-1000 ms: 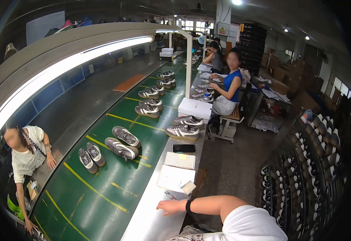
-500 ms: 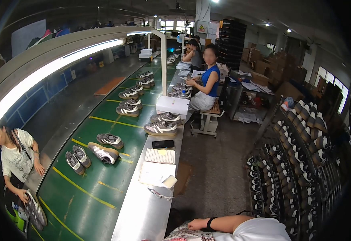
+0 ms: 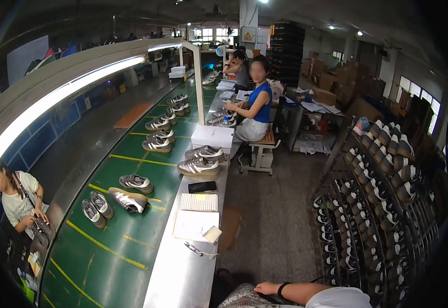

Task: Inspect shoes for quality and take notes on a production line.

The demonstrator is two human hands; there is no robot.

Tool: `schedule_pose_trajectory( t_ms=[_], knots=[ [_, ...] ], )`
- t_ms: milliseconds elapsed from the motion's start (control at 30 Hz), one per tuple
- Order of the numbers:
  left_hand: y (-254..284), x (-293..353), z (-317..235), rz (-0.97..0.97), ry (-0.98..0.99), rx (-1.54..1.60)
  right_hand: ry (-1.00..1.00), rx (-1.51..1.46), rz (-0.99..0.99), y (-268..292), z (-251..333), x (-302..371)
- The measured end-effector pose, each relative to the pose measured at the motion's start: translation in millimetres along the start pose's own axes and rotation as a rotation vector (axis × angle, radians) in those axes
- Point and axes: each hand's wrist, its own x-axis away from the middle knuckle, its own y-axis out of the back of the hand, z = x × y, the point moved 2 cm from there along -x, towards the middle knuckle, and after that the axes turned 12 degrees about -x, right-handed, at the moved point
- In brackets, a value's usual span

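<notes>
My right hand (image 3: pixel 267 288) rests on the patterned cloth (image 3: pixel 244 296) over my lap, a dark band round its wrist; how far its fingers curl is hard to make out. My left hand is out of view. On the metal ledge in front lie small thread snips (image 3: pixel 195 250), a pale block (image 3: pixel 212 234) on white papers (image 3: pixel 193 224), a dotted beige sheet (image 3: pixel 198 202) and a black phone (image 3: pixel 202 187). Farther along stands a pair of grey sneakers (image 3: pixel 199 166). Neither hand touches these.
Grey sneakers (image 3: pixel 126 200) sit on the green conveyor belt (image 3: pixel 106 246). Beyond it, a person (image 3: pixel 24 200) handles dark shoes (image 3: pixel 42 232). A white box (image 3: pixel 212 136) and a seated person in blue (image 3: pixel 257 102) are farther up. A shoe rack (image 3: pixel 367 220) stands right, under a lamp frame (image 3: pixel 201 82) left.
The view has shifted slightly. The person across the belt has drawn the shoes closer and now has both hands at them. My right hand stays on my lap.
</notes>
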Motion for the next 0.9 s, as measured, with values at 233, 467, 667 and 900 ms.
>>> schedule_pose_trajectory(
  t_ms=[233, 467, 667, 900],
  knots=[
    [19, -42, 3, -0.036, -0.088, -0.11, -0.279, 0.209, 0.056, -31, -157, 42],
    [58, -118, -60, -0.438, 0.066, -0.415, -1.065, -0.929, -0.45, 15, 132, 206],
    [58, -119, -107, -0.08, 0.323, -0.385, -1.02, -0.803, -0.402, 7, 51, 155],
    [55, -120, -75, 0.037, 0.367, -0.486, -0.981, -0.608, -0.304, -26, -44, 116]
  ],
)
